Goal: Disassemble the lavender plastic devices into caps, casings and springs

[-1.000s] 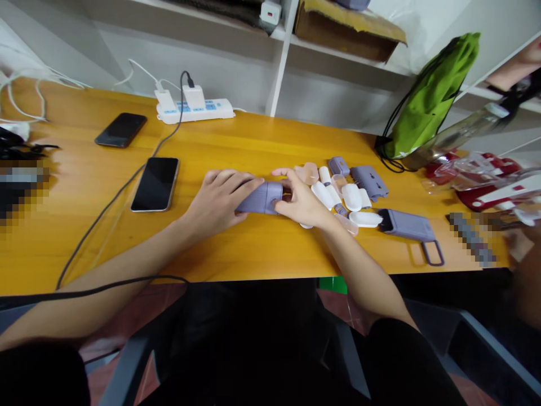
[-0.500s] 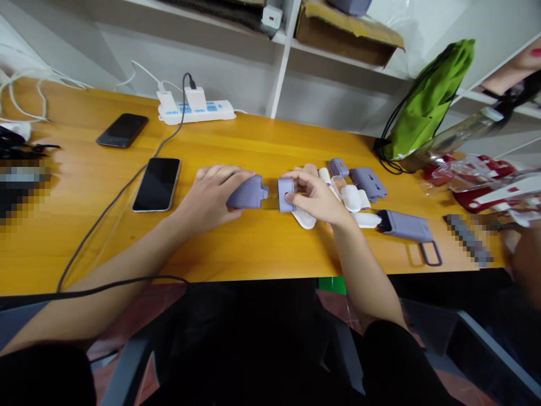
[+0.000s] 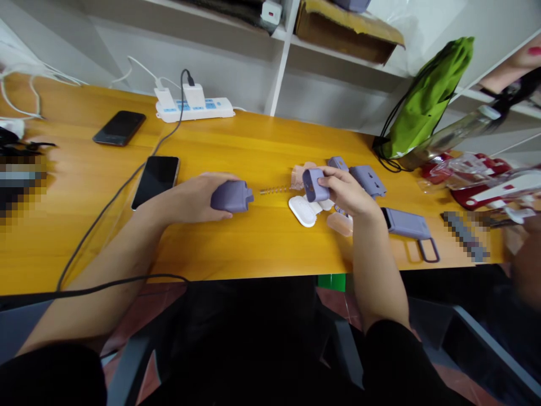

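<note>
My left hand (image 3: 190, 198) is shut around a lavender plastic casing (image 3: 231, 196), whose rounded end faces me. My right hand (image 3: 346, 192) pinches a small lavender plastic piece (image 3: 314, 185) between thumb and fingers. A thin metal coil spring (image 3: 274, 190) lies on the orange wooden table (image 3: 253, 146) between my hands, touching neither. Close under my right hand are a white plastic part (image 3: 301, 211), a translucent peach piece (image 3: 340, 224) and a lavender comb-edged cover (image 3: 368, 180). A lavender casing with a loop handle (image 3: 406, 224) lies to its right.
Two black smartphones (image 3: 155, 182) lie left of my left hand, near a white power strip (image 3: 193, 109) and dark cables. A green drawstring bag (image 3: 428, 101) and a plastic bottle (image 3: 456, 134) stand at the right, beside red-and-white items. Another person's hand (image 3: 524, 265) shows at the right edge.
My hands have moved apart, and the two lavender parts are now well separated. My right hand has shifted right and farther away. The spring now lies exposed on the table between them.
</note>
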Demonstrator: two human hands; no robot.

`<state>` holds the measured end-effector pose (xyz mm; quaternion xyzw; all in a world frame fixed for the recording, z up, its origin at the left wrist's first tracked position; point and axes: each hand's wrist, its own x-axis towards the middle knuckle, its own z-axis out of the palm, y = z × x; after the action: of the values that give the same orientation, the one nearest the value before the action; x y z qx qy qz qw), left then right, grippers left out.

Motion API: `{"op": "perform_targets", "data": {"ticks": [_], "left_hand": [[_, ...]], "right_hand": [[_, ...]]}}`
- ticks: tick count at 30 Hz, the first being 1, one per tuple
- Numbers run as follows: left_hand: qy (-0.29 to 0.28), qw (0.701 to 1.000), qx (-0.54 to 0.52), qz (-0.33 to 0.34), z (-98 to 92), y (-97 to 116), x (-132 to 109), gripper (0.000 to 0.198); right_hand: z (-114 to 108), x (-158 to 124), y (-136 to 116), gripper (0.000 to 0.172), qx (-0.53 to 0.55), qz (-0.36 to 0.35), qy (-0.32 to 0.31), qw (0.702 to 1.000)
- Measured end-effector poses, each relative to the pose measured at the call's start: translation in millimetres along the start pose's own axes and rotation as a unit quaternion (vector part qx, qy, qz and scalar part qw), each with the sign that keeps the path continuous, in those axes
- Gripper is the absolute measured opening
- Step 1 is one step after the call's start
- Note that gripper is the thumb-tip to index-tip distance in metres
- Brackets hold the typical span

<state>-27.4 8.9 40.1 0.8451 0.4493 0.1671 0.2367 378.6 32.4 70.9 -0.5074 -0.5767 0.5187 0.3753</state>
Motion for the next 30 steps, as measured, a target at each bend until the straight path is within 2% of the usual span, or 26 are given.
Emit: {"op": "perform_targets", "data": {"ticks": [3, 5, 9, 12, 16, 21, 25, 27, 30], "left_hand": [[-0.066, 0.998, 0.001, -0.012, 3.1, -1.1, -1.0, 0.092], [-0.079, 0.997, 0.003, -0.02, 6.2, 0.0, -0.2, 0.094], [-0.064, 0.998, -0.004, -0.008, 7.3, 1.3, -0.3, 0.094], [-0.056, 0.993, -0.096, 0.042, 2.1, 0.0, -3.3, 0.086], [-0.069, 0.968, -0.22, 0.095, -2.7, 0.7, -7.0, 0.078], [-0.051, 0.952, -0.29, 0.079, 1.9, 5.0, -4.8, 0.079], [-0.019, 0.96, -0.268, 0.081, 4.9, 2.0, 0.4, 0.087], [-0.01, 0.976, -0.202, 0.083, 5.0, 1.1, 2.4, 0.088], [-0.025, 0.996, -0.057, 0.06, 6.8, 5.1, 6.0, 0.086]], "right_hand": [[-9.5, -4.8, 2.2, 0.032, 0.03, 0.028, 0.035, 0.999], [-11.9, -7.7, 4.4, 0.034, 0.042, 0.029, 0.056, 0.997], [-8.7, -12.0, 11.9, 0.039, 0.065, 0.026, 0.074, 0.995], [-2.5, -12.3, 18.6, 0.038, 0.065, 0.02, 0.079, 0.995], [2.6, -9.5, 23.1, 0.031, 0.055, 0.002, 0.076, 0.996], [5.0, -9.1, 22.4, 0.028, 0.087, 0.002, 0.078, 0.993], [10.7, -10.8, 21.1, 0.032, 0.131, 0.015, 0.096, 0.987], [13.4, -10.7, 20.4, 0.032, 0.147, 0.016, 0.093, 0.985], [16.1, -9.3, 20.3, 0.031, 0.151, 0.014, 0.071, 0.986]]}}
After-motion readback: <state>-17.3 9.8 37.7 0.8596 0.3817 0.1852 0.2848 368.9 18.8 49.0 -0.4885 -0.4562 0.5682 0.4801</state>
